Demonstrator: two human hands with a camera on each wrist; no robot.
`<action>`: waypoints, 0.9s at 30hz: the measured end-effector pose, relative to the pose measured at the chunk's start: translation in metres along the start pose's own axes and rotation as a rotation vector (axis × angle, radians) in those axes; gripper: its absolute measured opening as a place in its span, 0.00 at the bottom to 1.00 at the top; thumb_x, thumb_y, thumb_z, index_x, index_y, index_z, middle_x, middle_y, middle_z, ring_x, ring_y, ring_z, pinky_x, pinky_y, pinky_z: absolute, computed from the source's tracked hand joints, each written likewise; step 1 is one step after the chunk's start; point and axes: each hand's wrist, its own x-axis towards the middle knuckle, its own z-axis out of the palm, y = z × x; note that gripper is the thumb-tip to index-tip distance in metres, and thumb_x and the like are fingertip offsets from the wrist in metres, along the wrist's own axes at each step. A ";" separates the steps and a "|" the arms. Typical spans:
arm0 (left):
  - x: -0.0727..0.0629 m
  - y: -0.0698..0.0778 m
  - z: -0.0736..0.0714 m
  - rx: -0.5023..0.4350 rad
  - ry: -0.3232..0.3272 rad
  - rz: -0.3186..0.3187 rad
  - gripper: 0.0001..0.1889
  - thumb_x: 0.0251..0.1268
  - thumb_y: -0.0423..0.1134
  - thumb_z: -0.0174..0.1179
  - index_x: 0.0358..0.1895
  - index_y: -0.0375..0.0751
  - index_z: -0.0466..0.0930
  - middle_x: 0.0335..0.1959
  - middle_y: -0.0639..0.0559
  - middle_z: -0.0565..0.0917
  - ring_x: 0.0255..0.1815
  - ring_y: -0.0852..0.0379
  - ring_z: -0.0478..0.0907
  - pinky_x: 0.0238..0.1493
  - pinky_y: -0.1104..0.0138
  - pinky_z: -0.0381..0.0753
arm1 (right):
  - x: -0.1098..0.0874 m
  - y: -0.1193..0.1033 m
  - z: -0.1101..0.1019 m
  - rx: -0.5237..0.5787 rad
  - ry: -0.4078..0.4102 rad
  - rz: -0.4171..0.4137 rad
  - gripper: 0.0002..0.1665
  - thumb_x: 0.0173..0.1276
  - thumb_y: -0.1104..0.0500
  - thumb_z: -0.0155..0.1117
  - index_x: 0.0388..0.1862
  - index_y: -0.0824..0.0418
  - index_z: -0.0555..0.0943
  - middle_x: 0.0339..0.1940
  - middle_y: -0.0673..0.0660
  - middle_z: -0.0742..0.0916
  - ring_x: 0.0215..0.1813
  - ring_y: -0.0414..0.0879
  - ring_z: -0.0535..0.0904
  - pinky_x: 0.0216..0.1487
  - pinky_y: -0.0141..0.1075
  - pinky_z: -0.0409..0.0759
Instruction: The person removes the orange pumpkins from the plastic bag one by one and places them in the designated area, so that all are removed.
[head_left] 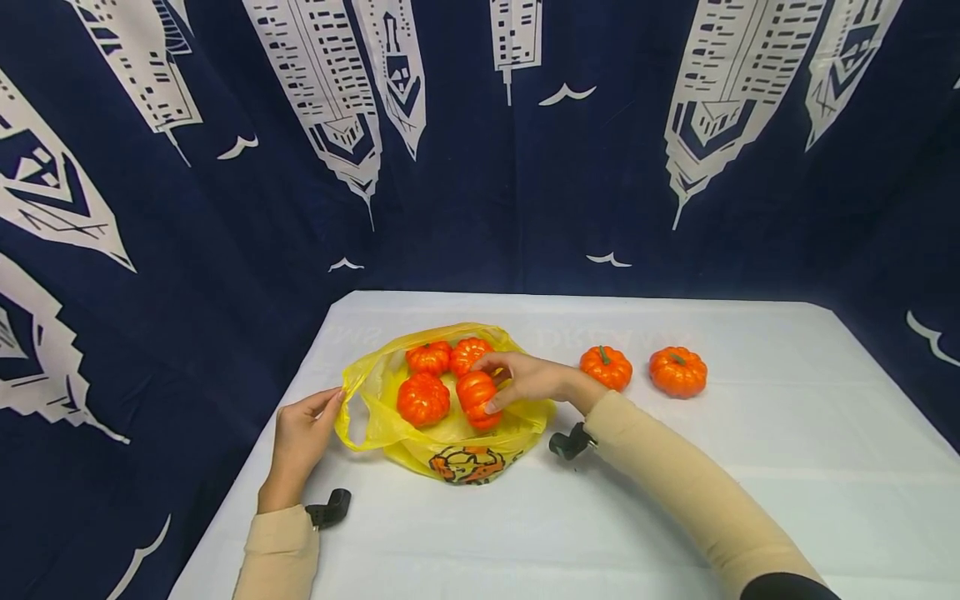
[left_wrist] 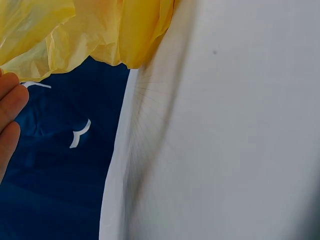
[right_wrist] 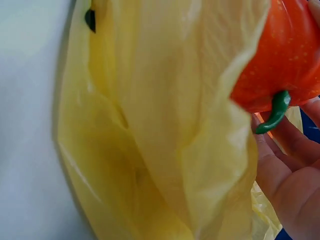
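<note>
A yellow plastic bag (head_left: 390,446) lies on the white table with its mouth spread wide. My left hand (head_left: 303,433) pinches the bag's handle at its left side; in the left wrist view, fingertips (left_wrist: 12,100) show at the yellow film. Over the bag's right part, my right hand (head_left: 528,379) grips a small orange pumpkin (head_left: 477,400), tilted on its side. Its green stem (right_wrist: 276,111) points toward the palm in the right wrist view. Three more pumpkins lie inside the bag, the nearest being a bumpy orange one (head_left: 423,400).
Two pumpkins stand on the table right of the bag: one (head_left: 606,372) close behind the right forearm, another (head_left: 678,377) farther right. The white table (head_left: 795,467) ends at a dark blue curtain (head_left: 465,225) with white building prints. Each wrist carries a black camera.
</note>
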 end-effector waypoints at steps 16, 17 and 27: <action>0.000 0.002 0.001 -0.015 0.015 0.027 0.06 0.60 0.23 0.66 0.39 0.27 0.89 0.36 0.33 0.89 0.42 0.37 0.88 0.43 0.91 0.72 | -0.021 -0.004 -0.004 0.094 0.060 -0.020 0.43 0.61 0.60 0.74 0.74 0.62 0.67 0.68 0.61 0.77 0.69 0.57 0.73 0.65 0.44 0.79; 0.000 0.002 0.000 -0.014 0.017 0.031 0.06 0.60 0.23 0.66 0.39 0.27 0.89 0.36 0.33 0.89 0.42 0.37 0.88 0.43 0.91 0.72 | -0.022 -0.004 -0.004 0.105 0.064 -0.020 0.44 0.61 0.61 0.74 0.74 0.61 0.67 0.69 0.62 0.77 0.69 0.57 0.72 0.64 0.44 0.80; 0.000 0.003 0.001 -0.026 0.019 0.033 0.06 0.59 0.22 0.66 0.39 0.27 0.88 0.36 0.32 0.89 0.42 0.36 0.88 0.42 0.91 0.73 | -0.031 -0.001 -0.003 0.218 0.080 -0.022 0.44 0.62 0.61 0.72 0.75 0.60 0.65 0.74 0.61 0.71 0.72 0.59 0.69 0.71 0.50 0.73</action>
